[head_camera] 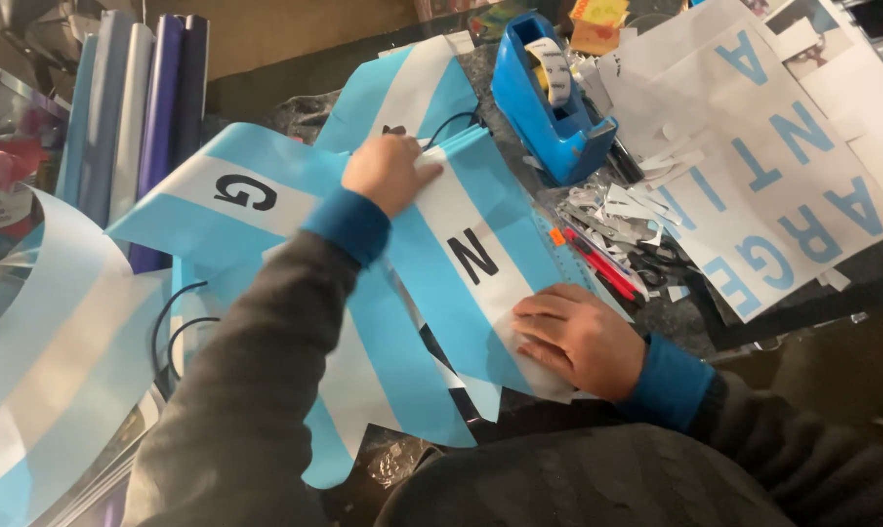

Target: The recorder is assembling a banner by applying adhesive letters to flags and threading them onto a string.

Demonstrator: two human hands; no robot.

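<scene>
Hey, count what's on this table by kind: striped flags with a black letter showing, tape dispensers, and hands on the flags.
Striped flags with a black letter showing: 2, the other
Blue tape dispenser: 1
Hands on flags: 2, left hand, right hand
Total: 5

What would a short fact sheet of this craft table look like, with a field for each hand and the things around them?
Left hand: pressed on the top edge of the blue-and-white striped pennant.
Right hand: flat on the pennant's lower end.
Pennant: bears a black letter; similar pennants overlap beside it.
Tape dispenser: blue, beyond the pennant.
Paper scraps: heaped right of the pennant.
Letter sheet: white with blue letters, far right.
Paper rolls: upper left.
</scene>
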